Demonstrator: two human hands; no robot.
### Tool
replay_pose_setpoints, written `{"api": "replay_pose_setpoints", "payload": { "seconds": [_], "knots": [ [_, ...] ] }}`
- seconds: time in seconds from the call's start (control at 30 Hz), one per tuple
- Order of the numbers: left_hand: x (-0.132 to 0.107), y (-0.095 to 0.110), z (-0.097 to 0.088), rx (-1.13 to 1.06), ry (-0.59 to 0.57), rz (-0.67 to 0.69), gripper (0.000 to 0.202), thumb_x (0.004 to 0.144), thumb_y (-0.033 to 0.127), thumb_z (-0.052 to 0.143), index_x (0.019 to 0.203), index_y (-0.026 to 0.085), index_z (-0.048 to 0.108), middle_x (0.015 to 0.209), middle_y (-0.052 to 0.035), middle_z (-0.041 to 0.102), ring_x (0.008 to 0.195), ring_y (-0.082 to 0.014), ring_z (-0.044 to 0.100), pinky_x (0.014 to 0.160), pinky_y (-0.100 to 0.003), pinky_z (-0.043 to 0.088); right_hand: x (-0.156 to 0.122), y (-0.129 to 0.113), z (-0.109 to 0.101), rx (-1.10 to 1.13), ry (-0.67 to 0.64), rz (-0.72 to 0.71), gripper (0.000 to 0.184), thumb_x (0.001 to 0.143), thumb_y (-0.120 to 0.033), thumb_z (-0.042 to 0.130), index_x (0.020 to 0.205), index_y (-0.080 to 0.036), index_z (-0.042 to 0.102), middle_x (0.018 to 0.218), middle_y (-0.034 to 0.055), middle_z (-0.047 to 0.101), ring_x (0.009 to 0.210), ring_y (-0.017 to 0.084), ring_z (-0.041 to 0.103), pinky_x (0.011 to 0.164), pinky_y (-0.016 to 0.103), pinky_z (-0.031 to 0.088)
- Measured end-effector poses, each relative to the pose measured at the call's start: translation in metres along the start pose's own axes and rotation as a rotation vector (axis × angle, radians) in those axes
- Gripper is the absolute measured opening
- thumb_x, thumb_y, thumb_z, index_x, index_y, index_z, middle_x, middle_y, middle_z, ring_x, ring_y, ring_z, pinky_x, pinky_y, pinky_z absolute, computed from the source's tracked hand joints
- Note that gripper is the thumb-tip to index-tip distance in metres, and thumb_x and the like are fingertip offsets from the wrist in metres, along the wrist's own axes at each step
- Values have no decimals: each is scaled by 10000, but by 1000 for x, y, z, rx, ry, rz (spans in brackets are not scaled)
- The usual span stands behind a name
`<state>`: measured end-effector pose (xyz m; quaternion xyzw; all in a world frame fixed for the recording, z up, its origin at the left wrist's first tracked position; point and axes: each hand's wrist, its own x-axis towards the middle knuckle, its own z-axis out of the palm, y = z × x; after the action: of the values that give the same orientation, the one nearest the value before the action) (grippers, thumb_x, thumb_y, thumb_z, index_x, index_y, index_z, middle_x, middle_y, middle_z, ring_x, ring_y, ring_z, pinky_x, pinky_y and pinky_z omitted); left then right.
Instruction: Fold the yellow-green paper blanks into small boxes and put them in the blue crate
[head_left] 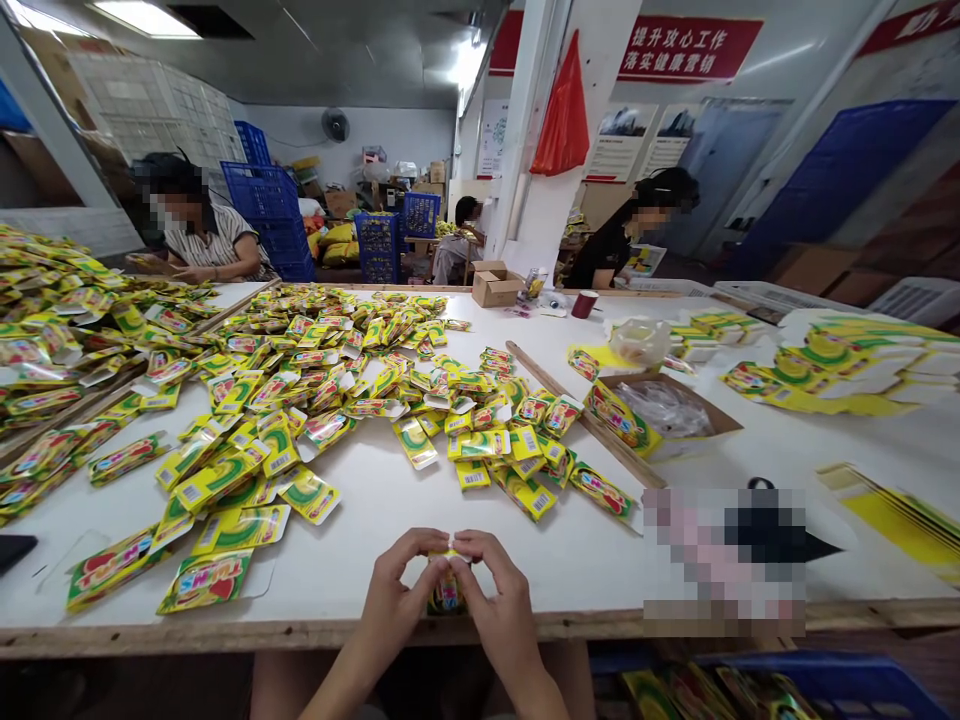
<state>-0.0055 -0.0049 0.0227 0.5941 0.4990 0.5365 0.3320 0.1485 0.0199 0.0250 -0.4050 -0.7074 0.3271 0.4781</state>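
Observation:
At the front edge of the white table point(330, 590), my left hand point(405, 580) and my right hand point(495, 590) meet around one small yellow-and-green printed box point(448, 592). The thumbs press on its near face while the fingertips pinch together at its far end. Much of this box is hidden by my fingers. Beyond my hands spreads a large heap of the same flat printed boxes point(315, 370), several with white end flaps standing out. A few loose boxes point(206, 580) lie to the left of my left hand.
A wooden strip point(585, 415) divides the table on the right. Past it stand an open carton with clear plastic bags point(667, 410) and stacked flat printed cartons point(832, 365). A blue crate point(847, 680) sits below the edge at right. Co-workers point(210, 235) sit across the table.

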Motion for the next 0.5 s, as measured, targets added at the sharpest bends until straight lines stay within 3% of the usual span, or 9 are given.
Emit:
{"api": "replay_pose_setpoints", "payload": {
  "seconds": [0.23, 0.5],
  "knots": [
    [3, 4, 6, 6, 54, -54, 154, 888, 309, 584, 924, 194, 680, 868, -51, 709, 837, -199, 656, 762, -297, 520, 5, -2, 2, -62, 32, 62, 154, 927, -317, 539, 900, -205, 642, 841, 42, 689, 804, 195, 650, 746, 277, 523],
    [-3, -3, 6, -23, 76, 17, 114, 886, 250, 594, 883, 207, 700, 882, -53, 705, 864, -198, 659, 784, -301, 524, -1, 3, 2, 7, 30, 22, 154, 946, -301, 521, 885, -210, 628, 882, 47, 676, 866, 193, 644, 778, 284, 524]
  ]
}}
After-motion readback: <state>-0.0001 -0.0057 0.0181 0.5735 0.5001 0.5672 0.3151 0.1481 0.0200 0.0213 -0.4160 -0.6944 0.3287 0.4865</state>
